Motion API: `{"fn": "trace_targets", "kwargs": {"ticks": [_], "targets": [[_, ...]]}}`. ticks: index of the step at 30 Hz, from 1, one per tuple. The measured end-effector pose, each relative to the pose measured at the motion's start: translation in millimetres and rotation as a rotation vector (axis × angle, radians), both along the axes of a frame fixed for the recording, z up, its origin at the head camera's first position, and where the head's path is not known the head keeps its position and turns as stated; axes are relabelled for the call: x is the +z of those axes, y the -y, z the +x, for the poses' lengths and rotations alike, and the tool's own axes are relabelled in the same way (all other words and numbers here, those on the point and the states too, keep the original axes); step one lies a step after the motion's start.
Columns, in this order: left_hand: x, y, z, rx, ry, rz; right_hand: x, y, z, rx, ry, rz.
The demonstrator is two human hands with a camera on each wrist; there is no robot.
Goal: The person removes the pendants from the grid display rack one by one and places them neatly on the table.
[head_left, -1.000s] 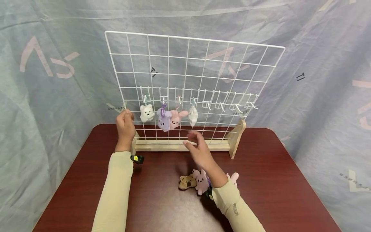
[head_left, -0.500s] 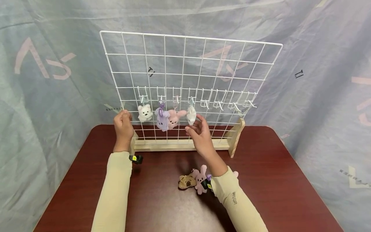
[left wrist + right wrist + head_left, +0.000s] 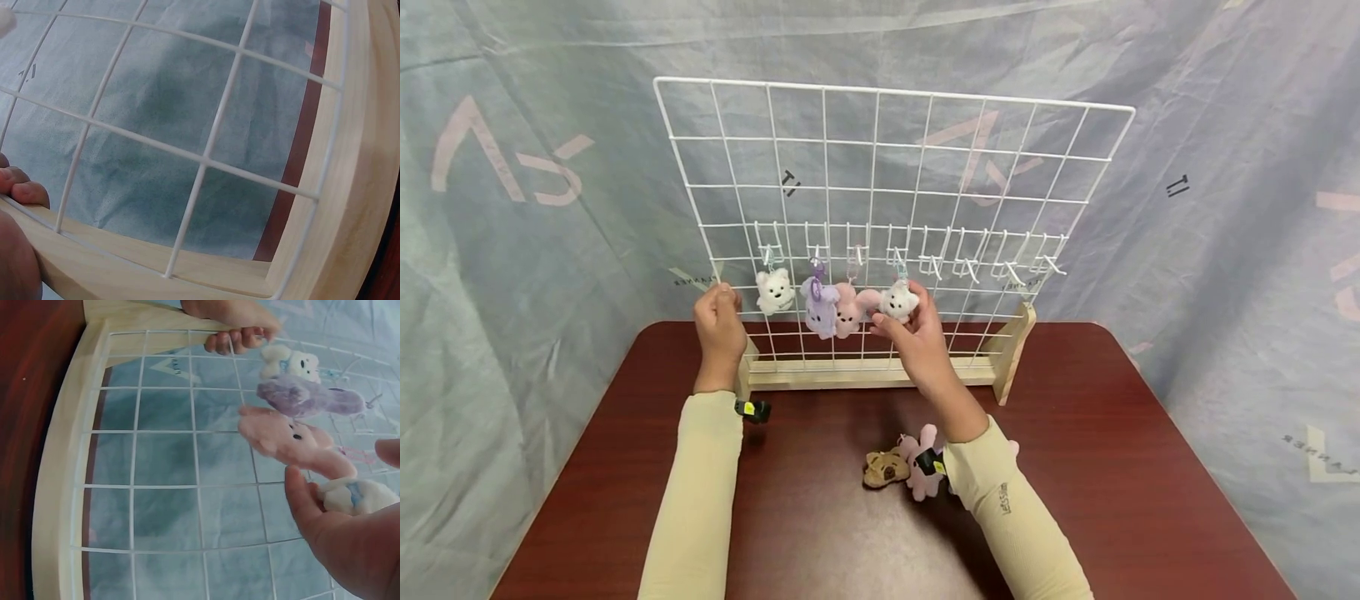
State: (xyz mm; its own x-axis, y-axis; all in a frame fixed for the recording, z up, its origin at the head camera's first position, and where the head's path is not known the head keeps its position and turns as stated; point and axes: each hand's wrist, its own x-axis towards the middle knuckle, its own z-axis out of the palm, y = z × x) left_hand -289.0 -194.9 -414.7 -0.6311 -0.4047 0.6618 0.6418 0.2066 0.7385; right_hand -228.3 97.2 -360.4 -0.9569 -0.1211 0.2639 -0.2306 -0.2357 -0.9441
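Note:
My left hand (image 3: 721, 333) grips the left edge of the white wire grid panel (image 3: 823, 87); in the left wrist view its fingers (image 3: 28, 192) curl over the wire and the wooden post. My right hand (image 3: 925, 350) holds a small white plush keychain (image 3: 898, 302) between thumb and fingers. That toy hangs by a pale green loop from a hook and faces forward. To its left hang a pink plush keychain (image 3: 848, 315), a purple one (image 3: 820, 308) and another white one (image 3: 775, 292). In the right wrist view, my palm partly hides the held white plush (image 3: 359, 497).
Several more white hooks (image 3: 967, 268) line the panel to the right. A wooden base (image 3: 865, 379) supports it on the dark red table (image 3: 805, 517). A brown plush (image 3: 883, 469) and a pink plush (image 3: 922, 483) lie below my right forearm, which partly covers the pile.
My right hand has risen from below the hanging white plush and taken hold of it. The toy has turned from side-on to face forward. The left hand keeps its grip.

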Motion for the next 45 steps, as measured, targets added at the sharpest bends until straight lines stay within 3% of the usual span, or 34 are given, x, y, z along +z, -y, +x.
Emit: {"fn": "trace_targets", "kwargs": {"ticks": [11,15,21,29,45], "targets": [[0.2,1.7,-0.4,-0.006,0.015,0.003,13.8,-3,4.2,0.056,-0.055,-0.032],[0.1,1.7,-0.4,-0.002,0.014,-0.011,19.4,-5,4.7,0.086,-0.045,-0.087],[-1.7,1.3,0.4,0.022,0.005,-0.012,24.9,-5,7.8,0.215,-0.024,-0.228],[-0.5,1.3,0.1,-0.008,-0.006,-0.008,35.9,-3,8.8,0.349,-0.027,-0.294],[1.6,-0.9,0.4,-0.029,-0.015,0.019,49.1,0,15.8,0.369,-0.066,-0.307]]}}
